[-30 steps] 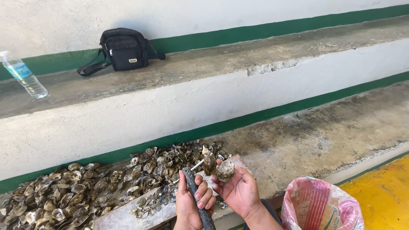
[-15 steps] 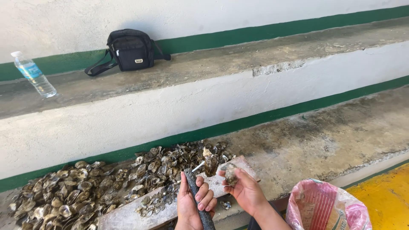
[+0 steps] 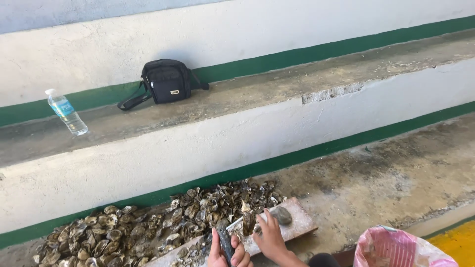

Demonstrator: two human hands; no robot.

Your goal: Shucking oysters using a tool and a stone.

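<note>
My left hand (image 3: pixel 236 256) sits at the bottom edge, closed around a dark, narrow tool (image 3: pixel 225 241) that points up toward the shells. My right hand (image 3: pixel 271 236) rests on a pale wooden board (image 3: pixel 303 223), and its fingertips grip a brown oyster (image 3: pixel 249 222) standing on edge there. A rounder grey oyster (image 3: pixel 282 215) lies on the board just past my thumb. A large heap of oyster shells (image 3: pixel 148 227) spreads to the left along the foot of the wall.
A pink plastic bag (image 3: pixel 396 247) stands open at the lower right beside a yellow floor strip (image 3: pixel 457 242). On the concrete ledge (image 3: pixel 277 94) above are a black pouch bag (image 3: pixel 166 81) and a clear water bottle (image 3: pixel 67 112).
My right hand has come down from in front of me onto the board with the oyster. The left hand stays on the tool. The view has shifted so the ledge items sit further right.
</note>
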